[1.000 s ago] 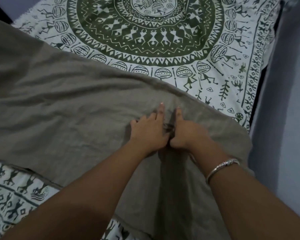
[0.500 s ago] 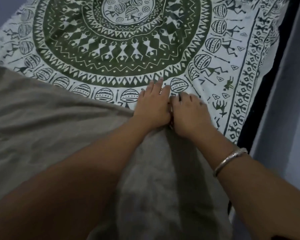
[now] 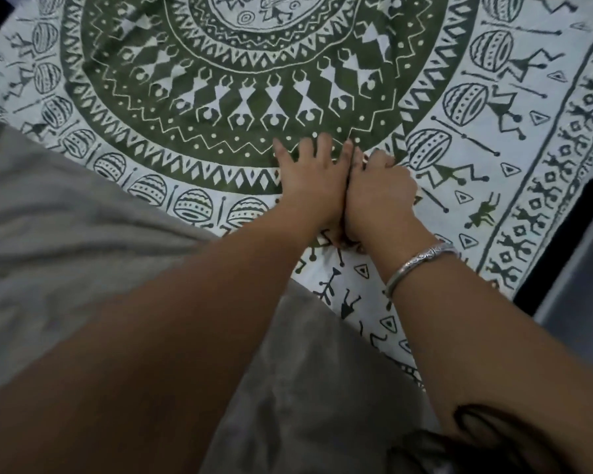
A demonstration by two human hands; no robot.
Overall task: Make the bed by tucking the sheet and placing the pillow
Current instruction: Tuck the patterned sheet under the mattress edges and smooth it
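beneath fingers (image 3: 322, 148) of left hand (image 3: 308, 189), patterned sheet (image 3: 220, 97); grey cloth (image 3: 65, 234) apart, nearer.

One wide-angle camera, worn on the head, looks forward and steeply down at the printed sheet (image 3: 476, 206). It sits close above the fabric, whose pattern fills the upper frame.

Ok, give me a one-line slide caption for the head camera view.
Left hand and right hand rest side by side on the green-printed bedsheet, grey blanket lying beneath the forearms.
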